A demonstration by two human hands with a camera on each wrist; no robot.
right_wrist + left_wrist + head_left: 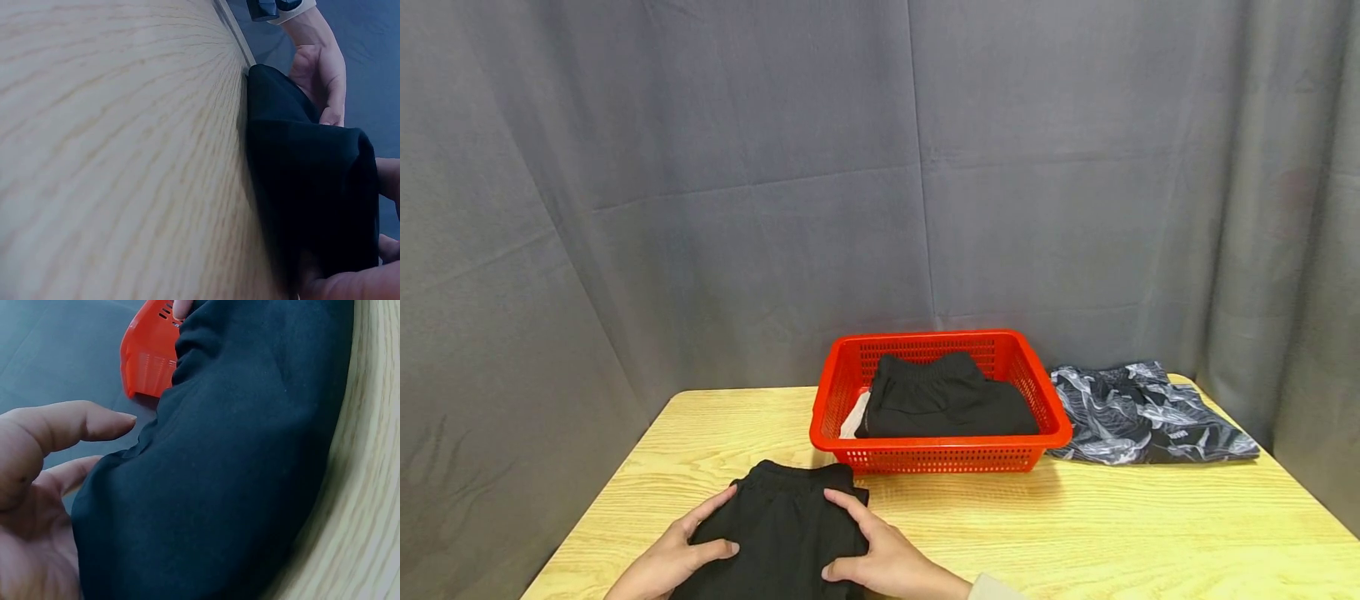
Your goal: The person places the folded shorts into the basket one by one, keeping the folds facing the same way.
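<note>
A folded black garment [782, 533] lies at the front left of the wooden table [1112, 533]. My left hand [681, 550] rests along its left side, fingers fairly straight and thumb laid on top. My right hand [868, 542] lies against its right side in the same way. The left wrist view shows the black cloth [237, 475] close up beside my left hand [56, 462], whose thumb is held out straight. Seen from the right wrist, the cloth [306, 181] lies on the tabletop, with my left hand [322, 69] beyond it.
A red plastic basket [940, 442] stands mid-table behind the garment, holding a folded black garment [943, 400] and something white [853, 417]. Grey patterned shorts [1142, 412] lie to the basket's right. Grey curtain hangs behind and at both sides.
</note>
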